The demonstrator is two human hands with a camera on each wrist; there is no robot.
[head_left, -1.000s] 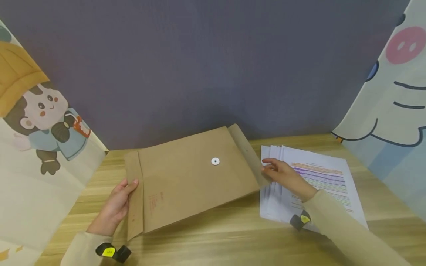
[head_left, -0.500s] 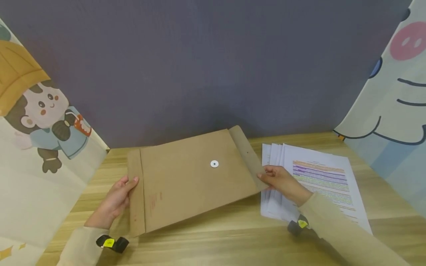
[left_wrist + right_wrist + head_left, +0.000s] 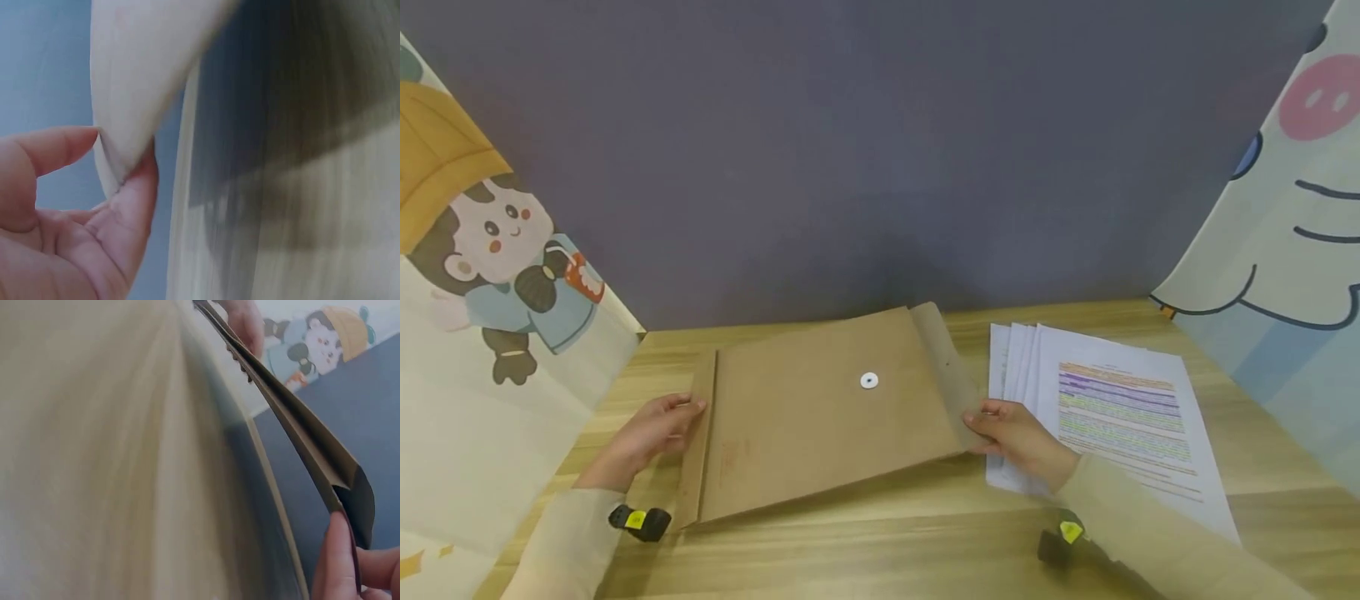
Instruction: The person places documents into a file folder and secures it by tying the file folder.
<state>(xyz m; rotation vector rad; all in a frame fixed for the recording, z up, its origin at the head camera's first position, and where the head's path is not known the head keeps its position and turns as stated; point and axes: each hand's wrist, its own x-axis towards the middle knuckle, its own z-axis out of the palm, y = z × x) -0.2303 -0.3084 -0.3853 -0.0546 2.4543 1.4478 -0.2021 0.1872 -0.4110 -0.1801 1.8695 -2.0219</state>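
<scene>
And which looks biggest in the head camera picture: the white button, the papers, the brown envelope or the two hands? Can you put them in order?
1. Brown envelope
2. Papers, partly covered
3. Left hand and right hand: too alike to rank
4. White button

dark back panel (image 3: 880, 150), cartoon child print (image 3: 501, 237) at left, wood-grain table (image 3: 865, 554)
</scene>
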